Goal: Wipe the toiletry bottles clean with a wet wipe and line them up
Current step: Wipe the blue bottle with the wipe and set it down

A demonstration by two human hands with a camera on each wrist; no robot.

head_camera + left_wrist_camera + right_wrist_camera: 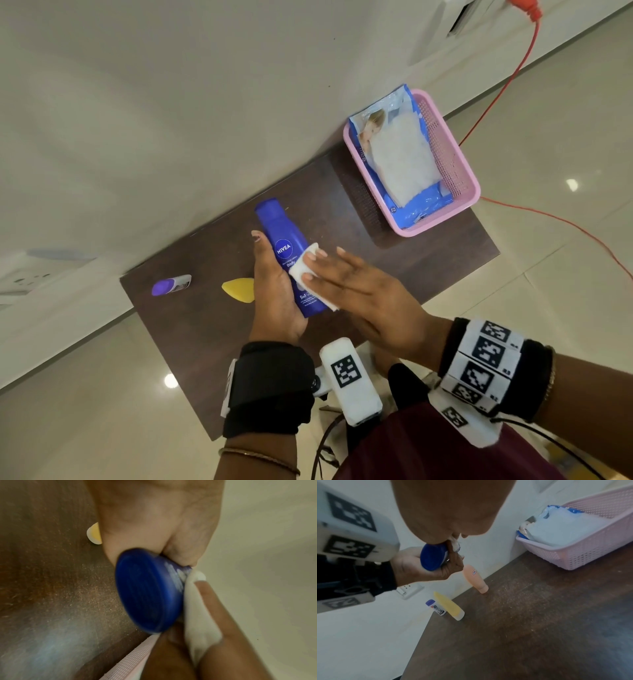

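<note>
Item 1: blue Nivea bottle (289,255). Held off the desk (428,253) in my left hand (277,301), fingers and thumb wrapped round its lower body, cap end pointing away from me toward the wall. The left wrist view shows its round blue base (147,592), blurred.

Item 2: white wet wipe (308,274), folded. Pressed flat against the right side of the blue Nivea bottle by my right hand (363,294); the fingers (325,270) lie straight over the wipe rather than curling round it.

Item 3: yellow tube (449,606). Standing cap-down on the desk, near the wall, to the left of my left hand; partly hidden behind that hand in the head view.

Item 4: small purple-capped bottle (171,285). On the desk near the wall, just beside the yellow tube on its far left side.

Item 5: peach tube (475,579). Standing cap-down on the desk close to the wall, seen only in the right wrist view, below my left hand.

Item 6: pink basket (455,161). On the right end of the desk, against the wall. Contains a blue and white wipes pack (399,154), lying flat with its flap open.

Item 7: red cable (507,82). Runs from a wall plug down past the pink basket and across the floor.

Item 8: black wrist straps with white marker blocks, one on each arm.
</note>
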